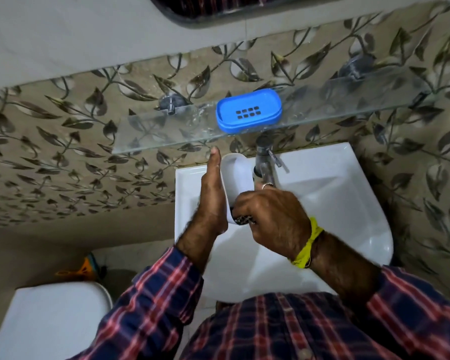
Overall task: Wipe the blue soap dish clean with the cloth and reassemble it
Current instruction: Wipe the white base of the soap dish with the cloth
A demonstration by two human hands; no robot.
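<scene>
A blue soap dish part (248, 110) with a block of drain slots lies on the glass shelf (151, 133) above the sink. Below it, over the basin, my left hand (211, 196) holds a white oval tray (235, 178) upright by its left edge, thumb pointing up. My right hand (273, 216) is closed on a dark patterned cloth (242, 220) and presses it against the lower end of the white tray. Most of the cloth is hidden inside my fist.
A white sink (335, 203) sits under my hands, with a chrome tap (264, 162) right beside the tray. The glass shelf juts out over the tap. A white toilet lid (50, 315) is at lower left. Leaf-patterned tiles cover the wall.
</scene>
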